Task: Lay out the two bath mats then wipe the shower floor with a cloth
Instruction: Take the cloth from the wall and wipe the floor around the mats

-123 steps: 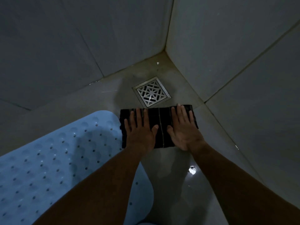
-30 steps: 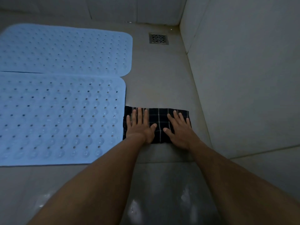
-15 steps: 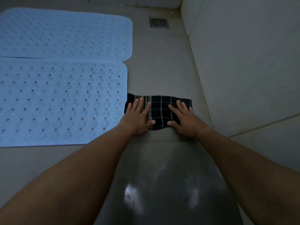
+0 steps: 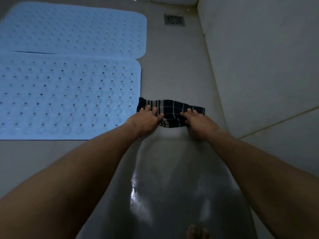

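- Shower floor (image 4: 172, 66): smooth pale tile. A glossy wet strip runs down the near centre between the forearms, with bright reflections on it.
- Drain (image 4: 174, 19): a small square metal grate with a patterned lattice, set in the far right corner by the wall (image 4: 259, 57), which is plain pale tile with thin grout lines.
- Far bath mat (image 4: 74, 30) and near bath mat (image 4: 69, 99): pale blue, rubbery, with rounded corners, studded with rows of small holes and shallow bubbles. Both lie flat on the left of the floor, long edges meeting.
- Cloth (image 4: 172, 111): dark woven fabric with a pale check. It lies on the floor just right of the near bath mat's right edge, between that mat and the wall.
- Change from half a second ago: the cloth, then a flat rectangle, is now bunched and narrower from near to far, with its near edge puckered between the hands. Both hands sit closer to the person.
- Left hand (image 4: 146, 120): palm down on the cloth's left end, fingers spread and slightly bent, fingertips and thumb pressing the fabric.
- Right hand (image 4: 198, 124): palm down on the cloth's right end, fingers likewise bent, tips pressing the top of the cloth.
- Toes (image 4: 196, 232) show at the near edge of the view.
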